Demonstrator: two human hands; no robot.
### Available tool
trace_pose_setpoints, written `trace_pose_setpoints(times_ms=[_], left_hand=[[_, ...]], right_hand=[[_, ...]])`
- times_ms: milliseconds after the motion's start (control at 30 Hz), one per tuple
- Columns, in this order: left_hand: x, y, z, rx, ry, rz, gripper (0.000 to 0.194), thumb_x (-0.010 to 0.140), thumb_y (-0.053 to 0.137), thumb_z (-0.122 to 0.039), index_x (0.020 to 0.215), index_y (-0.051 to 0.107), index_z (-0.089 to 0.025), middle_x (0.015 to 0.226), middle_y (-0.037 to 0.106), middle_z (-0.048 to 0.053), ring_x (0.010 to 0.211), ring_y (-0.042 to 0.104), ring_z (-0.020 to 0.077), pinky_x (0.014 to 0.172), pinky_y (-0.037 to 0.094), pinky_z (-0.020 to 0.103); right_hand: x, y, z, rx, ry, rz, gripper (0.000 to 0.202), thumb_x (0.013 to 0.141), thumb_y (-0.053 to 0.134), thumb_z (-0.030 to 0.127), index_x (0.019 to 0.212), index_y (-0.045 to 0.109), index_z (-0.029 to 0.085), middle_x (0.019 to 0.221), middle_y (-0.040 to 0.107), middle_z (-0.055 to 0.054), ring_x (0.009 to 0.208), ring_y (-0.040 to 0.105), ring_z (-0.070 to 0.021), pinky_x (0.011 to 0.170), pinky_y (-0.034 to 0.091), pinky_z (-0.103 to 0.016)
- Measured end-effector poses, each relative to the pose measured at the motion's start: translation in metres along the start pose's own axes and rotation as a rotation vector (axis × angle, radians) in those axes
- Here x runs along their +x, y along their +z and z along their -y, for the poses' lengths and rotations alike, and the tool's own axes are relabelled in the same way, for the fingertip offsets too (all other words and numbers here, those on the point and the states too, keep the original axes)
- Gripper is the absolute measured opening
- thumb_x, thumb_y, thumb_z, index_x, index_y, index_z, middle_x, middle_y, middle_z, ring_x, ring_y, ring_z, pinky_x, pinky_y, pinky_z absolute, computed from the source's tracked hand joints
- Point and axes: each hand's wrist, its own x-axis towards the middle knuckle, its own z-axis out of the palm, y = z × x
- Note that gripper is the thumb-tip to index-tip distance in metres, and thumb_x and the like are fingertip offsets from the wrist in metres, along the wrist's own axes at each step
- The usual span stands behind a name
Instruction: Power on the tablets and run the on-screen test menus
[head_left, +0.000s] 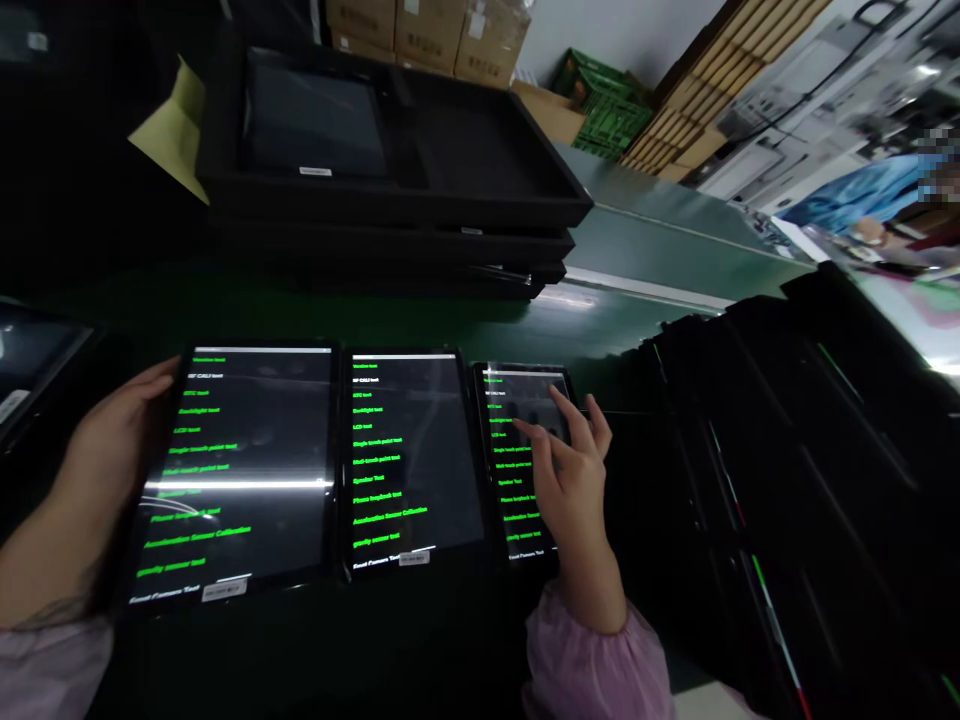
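Observation:
Three tablets with green test lists on dark screens lie side by side. My left hand is at the side of the left tablet, its fingertips against the upper left edge and part of the hand hidden behind it. The middle tablet sits between my two hands, touched by neither. Over the right tablet is my right hand, fingers apart and holding nothing. Its fingertips are on or just above the screen; I cannot tell which.
Behind the tablets stands a stack of black trays, with a dark tablet in the top one. More black trays or devices are lined up at the right. Another tablet lies far left. Cartons and a green crate are beyond.

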Motion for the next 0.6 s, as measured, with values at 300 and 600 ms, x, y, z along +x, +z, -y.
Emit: trace_pose_setpoints(times_ms=[300, 600], left_hand=[[0.005, -0.009, 0.008, -0.134, -0.063, 0.112, 0.039, 0.074, 0.07, -0.024, 0.112, 0.071, -0.018, 0.095, 0.078, -0.001, 0.107, 0.068, 0.0271, 0.102, 0.054, 0.042], [0.005, -0.024, 0.021, -0.184, -0.023, 0.275, 0.067, 0.058, 0.079, -0.027, 0.124, 0.068, -0.019, 0.113, 0.077, 0.002, 0.114, 0.066, 0.0317, 0.1, 0.054, 0.039]], right_hand=[[0.003, 0.024, 0.081, 0.047, -0.148, 0.222, 0.035, 0.104, 0.045, 0.026, 0.129, 0.069, 0.026, 0.164, 0.029, -0.007, 0.155, 0.004, -0.0392, 0.118, 0.029, -0.069], [-0.001, 0.023, 0.071, 0.062, -0.077, -0.001, 0.039, 0.106, 0.04, 0.033, 0.118, 0.074, 0.019, 0.155, 0.045, -0.012, 0.153, 0.017, -0.0398, 0.115, 0.03, -0.072]])
